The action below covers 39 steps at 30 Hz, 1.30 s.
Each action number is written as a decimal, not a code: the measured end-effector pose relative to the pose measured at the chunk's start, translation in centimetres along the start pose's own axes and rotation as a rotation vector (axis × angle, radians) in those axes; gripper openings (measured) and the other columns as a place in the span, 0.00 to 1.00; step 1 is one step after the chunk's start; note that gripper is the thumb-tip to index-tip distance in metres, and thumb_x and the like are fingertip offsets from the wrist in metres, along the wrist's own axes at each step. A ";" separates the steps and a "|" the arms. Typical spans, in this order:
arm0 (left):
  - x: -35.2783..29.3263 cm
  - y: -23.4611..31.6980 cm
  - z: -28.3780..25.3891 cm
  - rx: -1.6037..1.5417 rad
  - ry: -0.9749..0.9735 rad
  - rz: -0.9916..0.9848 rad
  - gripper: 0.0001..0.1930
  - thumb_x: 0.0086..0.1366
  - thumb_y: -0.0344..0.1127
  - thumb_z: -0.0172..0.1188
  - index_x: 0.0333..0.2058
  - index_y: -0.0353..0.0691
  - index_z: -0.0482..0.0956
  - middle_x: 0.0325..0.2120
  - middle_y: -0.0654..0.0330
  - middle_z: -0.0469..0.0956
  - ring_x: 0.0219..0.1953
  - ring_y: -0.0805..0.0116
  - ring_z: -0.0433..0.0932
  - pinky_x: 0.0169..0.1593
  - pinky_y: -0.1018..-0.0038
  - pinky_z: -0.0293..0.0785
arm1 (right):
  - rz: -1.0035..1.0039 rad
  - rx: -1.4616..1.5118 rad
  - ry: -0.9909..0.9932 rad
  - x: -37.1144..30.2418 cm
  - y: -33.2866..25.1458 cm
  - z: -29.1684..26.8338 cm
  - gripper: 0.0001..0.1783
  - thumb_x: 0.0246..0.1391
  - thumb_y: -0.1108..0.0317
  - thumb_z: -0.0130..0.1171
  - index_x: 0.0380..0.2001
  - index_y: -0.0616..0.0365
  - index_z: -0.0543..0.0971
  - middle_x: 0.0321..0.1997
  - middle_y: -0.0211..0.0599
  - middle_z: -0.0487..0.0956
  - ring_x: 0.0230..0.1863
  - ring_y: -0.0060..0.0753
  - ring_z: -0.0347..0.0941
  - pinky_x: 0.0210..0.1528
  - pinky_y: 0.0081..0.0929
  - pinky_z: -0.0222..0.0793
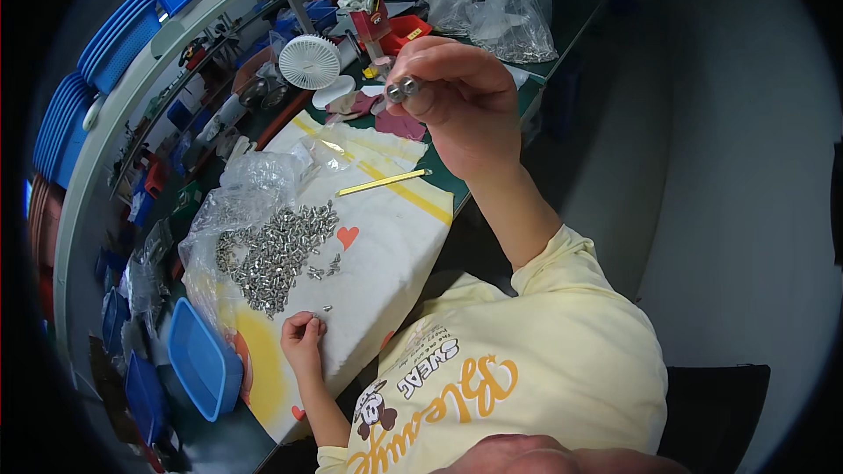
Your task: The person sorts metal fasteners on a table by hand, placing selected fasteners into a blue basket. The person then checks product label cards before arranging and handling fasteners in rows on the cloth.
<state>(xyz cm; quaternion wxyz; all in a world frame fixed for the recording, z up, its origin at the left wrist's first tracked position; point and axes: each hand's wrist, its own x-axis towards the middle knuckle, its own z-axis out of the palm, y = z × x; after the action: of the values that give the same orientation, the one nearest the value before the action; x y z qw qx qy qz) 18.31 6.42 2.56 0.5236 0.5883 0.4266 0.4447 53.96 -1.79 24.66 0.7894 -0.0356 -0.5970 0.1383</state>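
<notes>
Green worktop (575, 13), white cloth (378, 254) on top
Got a heap of small metal parts (285, 246), thin yellow stick (384, 182) closer to the seated-side edge, blue tray (204, 360) toward the opposite one.

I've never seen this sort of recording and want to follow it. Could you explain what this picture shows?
There is no machine here, just a person's two bare hands. The picture comes from a wide fisheye camera worn on the head and looking down, so straight edges bend and the person's own pale yellow shirt shows below.

A patterned cloth lies on a green table. On the cloth are a pile of metal parts, some clear plastic and a slim yellow stick. A blue tray sits by its left edge.

The right hand is raised, pinching two metal pieces. The left hand is low at the cloth, beside a loose part; whether it grips anything is too small to tell.
</notes>
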 end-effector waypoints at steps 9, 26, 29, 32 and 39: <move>0.1 0.7 0.0 -0.118 -0.009 0.015 0.07 0.61 0.23 0.55 0.39 0.36 0.73 0.31 0.62 0.73 0.29 0.73 0.73 0.35 0.79 0.74 | 0.701 0.205 0.191 -5.6 4.3 -0.7 0.12 0.51 0.74 0.60 0.41 0.60 0.78 0.35 0.34 0.79 0.37 0.23 0.76 0.41 0.22 0.75; 4.3 4.6 -2.6 -0.962 -0.135 -0.247 0.16 0.64 0.23 0.51 0.51 0.32 0.66 0.41 0.52 0.71 0.36 0.71 0.73 0.40 0.84 0.77 | 1.262 0.377 0.160 -12.9 15.1 0.9 0.09 0.51 0.75 0.59 0.38 0.58 0.76 0.34 0.29 0.78 0.34 0.20 0.75 0.41 0.18 0.74; 4.9 5.4 -1.4 -0.932 -0.138 -0.252 0.17 0.64 0.24 0.52 0.51 0.33 0.66 0.38 0.53 0.72 0.34 0.72 0.73 0.38 0.85 0.77 | 1.300 0.435 0.153 -13.4 16.2 2.1 0.09 0.51 0.75 0.59 0.37 0.58 0.76 0.34 0.29 0.78 0.34 0.20 0.75 0.40 0.18 0.74; 5.6 6.2 0.0 -0.844 -0.192 -0.287 0.17 0.64 0.26 0.52 0.51 0.34 0.66 0.36 0.56 0.73 0.32 0.74 0.72 0.35 0.87 0.77 | 1.331 0.450 0.120 -13.9 16.8 3.1 0.10 0.50 0.74 0.61 0.37 0.58 0.77 0.34 0.29 0.78 0.33 0.20 0.75 0.39 0.18 0.75; 6.1 6.3 2.2 -0.627 -0.150 -0.308 0.16 0.65 0.30 0.53 0.50 0.35 0.68 0.33 0.59 0.75 0.31 0.77 0.75 0.33 0.87 0.77 | 0.954 -0.127 -0.304 -14.2 17.4 5.0 0.06 0.45 0.73 0.60 0.29 0.60 0.79 0.26 0.28 0.79 0.29 0.17 0.73 0.34 0.18 0.70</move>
<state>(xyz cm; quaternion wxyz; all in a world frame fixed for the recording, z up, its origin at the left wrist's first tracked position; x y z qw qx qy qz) 22.17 11.26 9.16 0.7693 0.3589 0.3136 0.4254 42.65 10.64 9.02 0.5385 -0.3319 -0.6297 0.4509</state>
